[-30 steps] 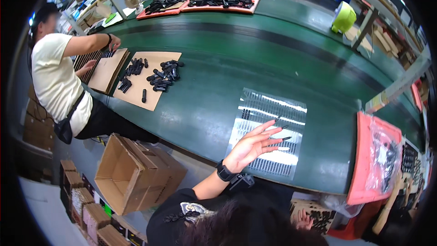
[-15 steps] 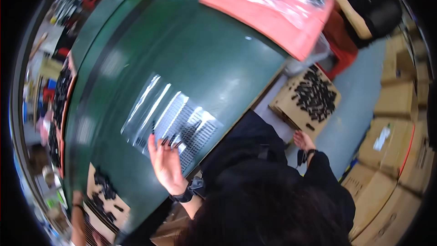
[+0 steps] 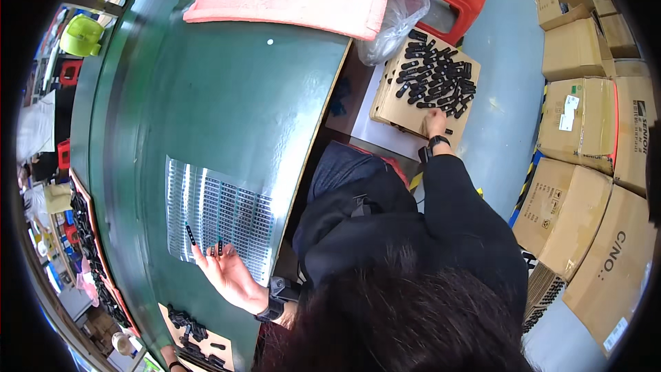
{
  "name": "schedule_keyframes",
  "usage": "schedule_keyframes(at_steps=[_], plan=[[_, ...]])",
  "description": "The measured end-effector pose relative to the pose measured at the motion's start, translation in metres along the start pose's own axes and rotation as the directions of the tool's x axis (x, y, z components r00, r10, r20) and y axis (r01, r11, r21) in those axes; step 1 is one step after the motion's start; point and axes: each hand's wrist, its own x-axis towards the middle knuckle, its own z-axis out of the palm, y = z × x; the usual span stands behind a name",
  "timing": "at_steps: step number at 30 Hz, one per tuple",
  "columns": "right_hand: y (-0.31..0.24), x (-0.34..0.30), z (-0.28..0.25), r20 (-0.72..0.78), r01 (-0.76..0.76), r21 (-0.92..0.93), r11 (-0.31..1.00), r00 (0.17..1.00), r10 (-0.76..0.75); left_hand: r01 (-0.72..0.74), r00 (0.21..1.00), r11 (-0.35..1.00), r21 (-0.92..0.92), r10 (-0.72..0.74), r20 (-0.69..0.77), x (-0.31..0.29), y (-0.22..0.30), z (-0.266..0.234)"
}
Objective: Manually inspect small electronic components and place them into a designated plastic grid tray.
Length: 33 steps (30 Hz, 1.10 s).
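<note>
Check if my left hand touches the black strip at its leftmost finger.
Touching: the head view shows the black strip meeting the left hand at its leftmost fingertip.

Fan (image 3: pixel 81 36): lime green, far left.
Tray (image 3: pixel 275 3): pink, far, between fan and stool.
Stool (image 3: pixel 470 12): red, far right, beside a clear bag (image 3: pixel 398 19).
Boxes (image 3: pixel 575 124): brown cardboard, stacked along the right.

A left hand (image 3: pixel 235 282), palm up, has small black strips (image 3: pixel 191 235) on its fingers (image 3: pixel 200 256), near a clear sheet (image 3: pixel 180 200) on a green bench (image 3: pixel 227 89). The right hand (image 3: pixel 435 123) curls beside black pieces (image 3: pixel 438 77) on cardboard (image 3: pixel 399 111).
</note>
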Motion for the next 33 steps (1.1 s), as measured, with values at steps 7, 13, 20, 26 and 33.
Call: schedule_keyframes(at_steps=[7,13,20,26,33], plan=[[-0.042,0.026,-0.022,0.187,0.217,-0.317,0.923,0.969,-0.164,-0.012,0.988,0.996,0.087,0.025,-0.153,-0.012,-0.003,-0.025],[-0.039,0.044,-0.013,0.363,0.518,-0.438,0.735,0.85,-0.382,-0.012,0.978,0.991,0.131,0.038,-0.204,-0.014,-0.003,-0.028],[-0.022,0.04,-0.02,0.403,0.577,-0.52,0.629,0.816,-0.415,-0.035,0.961,0.988,0.149,0.074,-0.265,-0.009,-0.012,0.003],[-0.033,0.03,-0.028,0.228,0.512,-0.219,0.83,0.855,-0.467,-0.024,0.966,0.995,0.097,0.048,-0.253,-0.009,-0.005,0.007],[-0.172,0.0,-0.13,-0.247,0.646,0.411,0.643,0.758,-0.604,-0.126,0.957,0.976,0.179,0.167,-0.236,0.0,0.027,0.021]])
